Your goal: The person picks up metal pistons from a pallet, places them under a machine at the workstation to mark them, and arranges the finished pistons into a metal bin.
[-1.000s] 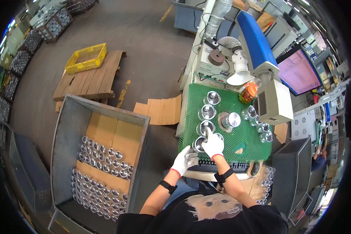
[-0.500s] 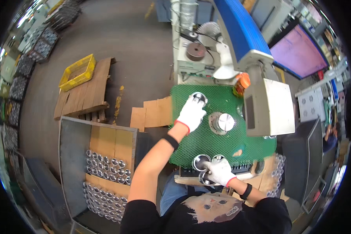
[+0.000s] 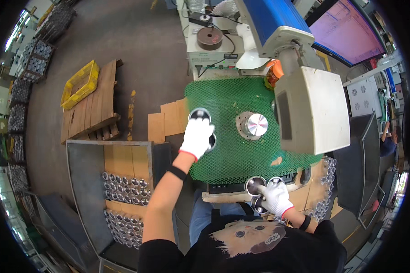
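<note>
My left hand (image 3: 197,138), in a white glove with a red cuff, is closed around a shiny round metal cup (image 3: 199,112) at the left edge of the green mesh mat (image 3: 228,159). A second metal cup (image 3: 212,142) shows beside its palm, partly hidden. My right hand (image 3: 277,198), gloved alike, grips several metal cups at the mat's front edge; a larger open one (image 3: 254,185) faces up beside the thumb. Between the hands, a metal piece (image 3: 257,124) with a bright flat top rests on a round base plate (image 3: 242,126).
A white machine head (image 3: 312,111) on a blue arm (image 3: 275,20) overhangs the mat's right side. Grey bins at left (image 3: 84,195) and right (image 3: 355,159) flank me; rows of cups (image 3: 125,189) stand on cardboard in the left one. A monitor (image 3: 346,32) stands at back right.
My left hand has moved left to the mat's edge with its cup, and a second cup now shows beside it. The right hand has shifted slightly right with its cups. The view has also shifted.
</note>
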The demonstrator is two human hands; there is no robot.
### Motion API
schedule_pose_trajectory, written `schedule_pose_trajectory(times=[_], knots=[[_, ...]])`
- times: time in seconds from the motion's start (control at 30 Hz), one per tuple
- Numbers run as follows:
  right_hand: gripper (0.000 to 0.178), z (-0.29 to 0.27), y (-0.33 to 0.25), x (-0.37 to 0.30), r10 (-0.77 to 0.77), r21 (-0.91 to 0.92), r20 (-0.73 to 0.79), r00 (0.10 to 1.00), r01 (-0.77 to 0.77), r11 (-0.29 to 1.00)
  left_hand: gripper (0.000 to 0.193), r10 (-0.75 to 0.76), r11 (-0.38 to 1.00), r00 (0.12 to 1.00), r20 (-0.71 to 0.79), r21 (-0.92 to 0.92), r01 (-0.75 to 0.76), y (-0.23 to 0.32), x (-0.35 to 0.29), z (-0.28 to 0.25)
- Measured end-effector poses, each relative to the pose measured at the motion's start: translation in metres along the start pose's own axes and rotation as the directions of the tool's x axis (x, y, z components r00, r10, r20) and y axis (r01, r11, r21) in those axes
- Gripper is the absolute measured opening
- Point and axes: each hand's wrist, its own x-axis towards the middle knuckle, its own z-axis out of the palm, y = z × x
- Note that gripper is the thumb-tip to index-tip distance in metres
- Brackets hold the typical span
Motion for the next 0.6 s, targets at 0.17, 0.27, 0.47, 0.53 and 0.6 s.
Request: schedule_pose_trajectory(times=[0.17, 0.27, 0.47, 0.53, 0.6], knots=[[0.031, -0.016, -0.043, 0.024, -0.212, -0.092, -0.010, 0.977, 0.211, 0.973, 0.026, -0.353, 0.922, 0.934, -0.062, -0.192, 0.336, 0.044, -0.165, 0.003], [0.031, -0.022, -0.088, 0.037, -0.346, -0.155, -0.033, 0.938, 0.337, 0.929, 0.030, -0.664, 0.716, 0.748, -0.004, -0.289, 0.635, 0.087, -0.286, -0.006], [0.028, -0.005, -0.217, 0.080, -0.581, -0.106, 0.094, 0.809, 0.588, 0.802, 0.019, -0.995, 0.101, 0.104, -0.006, -0.284, 0.954, 0.156, -0.510, -0.027], [0.029, 0.005, -0.275, 0.100, -0.684, -0.137, 0.159, 0.712, 0.702, 0.699, 0.022, -0.994, -0.105, -0.106, 0.005, -0.186, 0.977, 0.169, -0.567, -0.039], [0.030, 0.039, -0.312, 0.124, -0.763, -0.185, 0.176, 0.622, 0.782, 0.595, 0.028, -0.956, -0.291, -0.292, 0.012, -0.143, 0.946, 0.175, -0.607, -0.048]])
